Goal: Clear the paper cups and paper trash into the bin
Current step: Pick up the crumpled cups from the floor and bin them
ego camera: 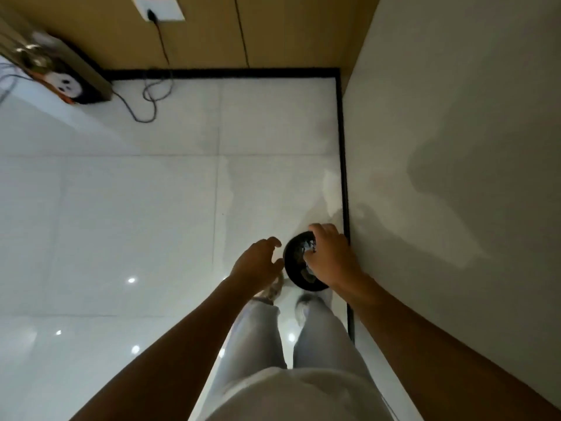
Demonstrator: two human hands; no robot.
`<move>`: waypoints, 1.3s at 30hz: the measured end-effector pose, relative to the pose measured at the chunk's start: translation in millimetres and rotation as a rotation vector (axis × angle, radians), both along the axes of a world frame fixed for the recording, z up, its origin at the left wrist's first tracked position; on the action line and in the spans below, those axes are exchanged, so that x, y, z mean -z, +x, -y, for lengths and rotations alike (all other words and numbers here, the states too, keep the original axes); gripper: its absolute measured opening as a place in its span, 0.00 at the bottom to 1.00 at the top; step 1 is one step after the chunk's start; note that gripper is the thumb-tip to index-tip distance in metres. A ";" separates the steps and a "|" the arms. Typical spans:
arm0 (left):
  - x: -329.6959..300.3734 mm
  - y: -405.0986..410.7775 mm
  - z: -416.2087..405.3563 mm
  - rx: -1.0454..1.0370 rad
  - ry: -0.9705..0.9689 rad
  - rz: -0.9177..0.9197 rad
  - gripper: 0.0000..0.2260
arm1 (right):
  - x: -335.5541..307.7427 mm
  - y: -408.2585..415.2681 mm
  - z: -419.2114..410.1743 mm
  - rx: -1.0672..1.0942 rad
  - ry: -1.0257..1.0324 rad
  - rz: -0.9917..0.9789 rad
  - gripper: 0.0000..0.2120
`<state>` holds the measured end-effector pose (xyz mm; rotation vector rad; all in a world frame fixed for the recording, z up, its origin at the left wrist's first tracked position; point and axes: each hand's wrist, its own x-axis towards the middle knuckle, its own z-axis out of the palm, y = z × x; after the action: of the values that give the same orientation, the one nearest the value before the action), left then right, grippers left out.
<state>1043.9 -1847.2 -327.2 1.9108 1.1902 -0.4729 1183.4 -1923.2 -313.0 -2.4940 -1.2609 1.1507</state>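
One round black bin (296,262) stands on the glossy white tiled floor (121,208), close against the pale wall (440,147) at the right, with pale crumpled paper trash (307,248) showing inside its mouth. Directly over the opening, the right hand (329,253) has its fingers curled down; whether they pinch any paper cannot be told. Just left of the rim, the left hand (258,264) hovers with loosely bent fingers, holding nothing. Below both hands are light trousers and pale shoes. Far off, a dark cable (154,95) trails from a white wall socket (158,7).
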 end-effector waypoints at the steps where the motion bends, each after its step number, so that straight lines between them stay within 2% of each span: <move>1: -16.8 -13.6 0.3 -0.040 0.038 0.005 0.17 | -15.8 -9.4 -7.1 -0.075 0.013 0.017 0.24; 9: -122.9 -154.7 62.1 -0.539 0.230 -0.064 0.17 | -124.0 -132.8 -37.5 -0.772 0.152 0.076 0.22; 16: -192.7 -315.0 176.3 -0.831 0.424 -0.194 0.17 | -186.8 -322.0 4.4 -1.300 0.252 0.092 0.22; 22: -222.8 -466.6 312.5 -1.174 0.495 -0.301 0.17 | -213.2 -512.9 106.9 -1.678 0.344 0.048 0.23; 29: -245.3 -631.5 518.2 -1.510 0.454 -0.437 0.17 | -220.7 -727.9 279.5 -1.982 0.380 -0.053 0.22; 34: -254.3 -710.7 637.7 -1.714 0.393 -0.505 0.17 | -222.6 -840.0 391.3 -2.194 0.405 -0.111 0.23; 39: -245.8 -783.3 705.2 -1.863 0.380 -0.516 0.17 | -217.3 -942.6 462.3 -2.377 0.429 -0.122 0.23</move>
<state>260.6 -2552.4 -81.4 0.2054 2.8116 0.3689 240.8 -2385.4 -95.7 0.4227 -3.4159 0.5625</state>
